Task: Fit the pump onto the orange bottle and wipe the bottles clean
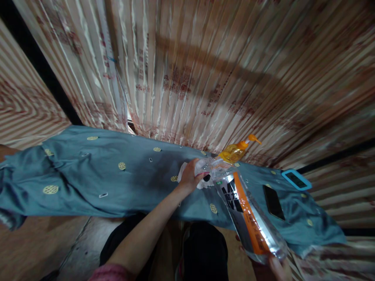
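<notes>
Teal, yellow-patterned cloth (pixel 134 183) backs a left hand (pixel 190 177), fingers curled round a plastic bottle (pixel 249 214) neck beside white tissue (pixel 182 170); the right hand (pixel 278 269) clasps its base toward five o'clock.

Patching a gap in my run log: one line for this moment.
left hand: at neck of large bottle | right hand: holding its base | beside: orange pump bottle | on cloth: white tissue, phone
</notes>
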Available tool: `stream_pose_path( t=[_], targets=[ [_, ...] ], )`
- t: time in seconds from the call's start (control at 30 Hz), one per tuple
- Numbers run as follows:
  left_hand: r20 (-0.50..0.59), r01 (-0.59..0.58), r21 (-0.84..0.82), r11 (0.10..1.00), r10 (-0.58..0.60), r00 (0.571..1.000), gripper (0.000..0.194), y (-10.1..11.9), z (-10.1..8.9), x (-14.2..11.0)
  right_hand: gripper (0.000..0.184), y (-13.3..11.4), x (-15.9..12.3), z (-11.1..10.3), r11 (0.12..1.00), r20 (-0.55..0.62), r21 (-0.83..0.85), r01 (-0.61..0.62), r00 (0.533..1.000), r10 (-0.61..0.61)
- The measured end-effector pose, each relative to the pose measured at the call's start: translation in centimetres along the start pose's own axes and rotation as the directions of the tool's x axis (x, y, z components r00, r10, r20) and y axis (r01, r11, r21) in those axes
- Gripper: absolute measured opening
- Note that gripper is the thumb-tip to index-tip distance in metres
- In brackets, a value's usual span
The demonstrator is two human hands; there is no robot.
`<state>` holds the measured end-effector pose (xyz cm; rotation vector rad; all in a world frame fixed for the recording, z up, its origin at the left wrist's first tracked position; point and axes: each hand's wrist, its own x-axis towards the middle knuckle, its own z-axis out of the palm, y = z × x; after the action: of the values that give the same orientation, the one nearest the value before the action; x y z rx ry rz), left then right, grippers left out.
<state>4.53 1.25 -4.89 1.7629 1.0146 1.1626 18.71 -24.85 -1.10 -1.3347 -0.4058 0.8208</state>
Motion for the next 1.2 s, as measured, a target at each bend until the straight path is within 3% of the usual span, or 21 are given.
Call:
stream_pose_path(
  t=[0.17, 0.33, 0.5, 0.67, 1.0, 1.2],
  targets=[
    [-0.026, 0.001, -0.034, 0.999, -0.002, 1.000, 0.048, 0.7, -0.3, -0.1, 0.083, -0.3, -0.1, 0.2, 1.000, -0.036, -0.005, 0.002, 0.999, -0.002],
    [-0.014, 0.027, -0.018, 0.999, -0.027, 1.000, 0.052, 0.8, -0.2, -0.1, 0.076, -0.4, 0.0, -0.4, 0.994, -0.082, -0.112, 0.015, 0.996, -0.025],
    [-0.011, 0.044, -0.025, 0.999, -0.044, 0.999, 0.053, 1.1, -0.4, -0.1, 0.085, -0.3, 0.2, -0.6, 0.999, -0.027, -0.036, 0.001, 1.000, -0.002],
    [-0.016, 0.034, -0.029, 0.999, -0.034, 0.999, 0.056, 1.2, -0.5, -0.1, 0.094, -0.2, 0.2, -0.5, 0.999, -0.060, -0.031, 0.010, 0.998, -0.012],
    [-0.015, 0.020, -0.020, 1.000, -0.020, 1.000, 0.060, 1.4, -0.5, 0.0, 0.086, 0.4, 1.0, -2.1, 0.992, -0.066, -0.120, 0.031, 0.997, -0.039],
    [0.000, 0.011, -0.027, 1.000, -0.011, 1.000, 0.054, 1.8, -0.7, 0.0, 0.083, -0.1, 0.3, -0.9, 0.997, -0.077, -0.069, 0.036, 0.996, -0.041]
  ],
)
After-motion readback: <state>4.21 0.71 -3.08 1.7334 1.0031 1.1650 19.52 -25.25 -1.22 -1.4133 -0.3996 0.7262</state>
